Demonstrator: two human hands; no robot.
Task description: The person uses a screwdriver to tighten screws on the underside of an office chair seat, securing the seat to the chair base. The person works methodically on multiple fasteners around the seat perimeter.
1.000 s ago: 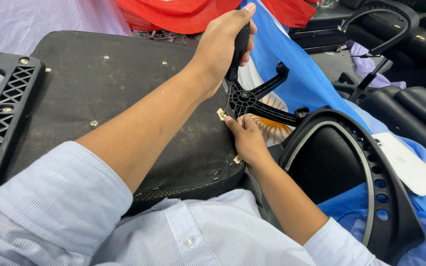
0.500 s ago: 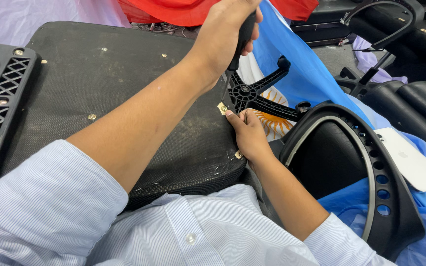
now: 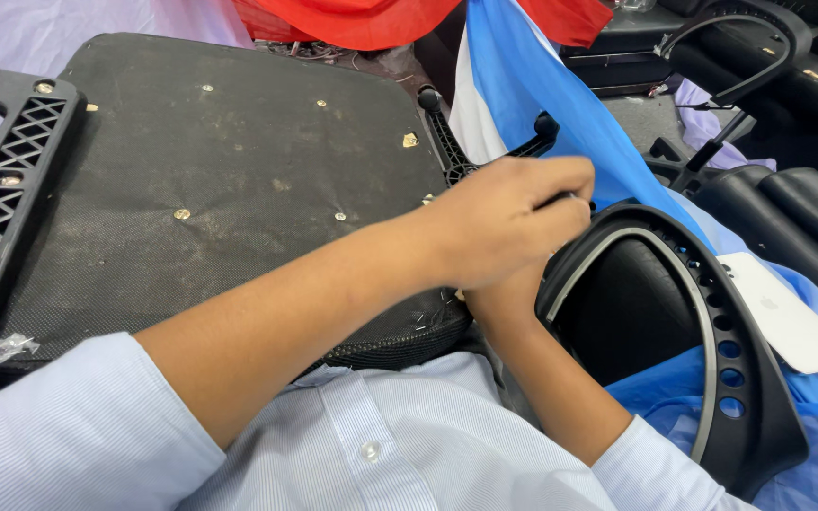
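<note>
Our left hand [image 3: 508,227] is curled into a narrow fist, fingers [image 3: 560,203] pinched around something dark we can't make out, right over the black star-shaped bracket [image 3: 452,156] poking out just past the knuckles. Our right hand [image 3: 499,303] sits tucked underneath, its fingers hidden, so we can't tell their grip. The curved black frame [image 3: 750,378] lies just beside the fingertips, the seat underside [image 3: 210,170] behind them.
</note>
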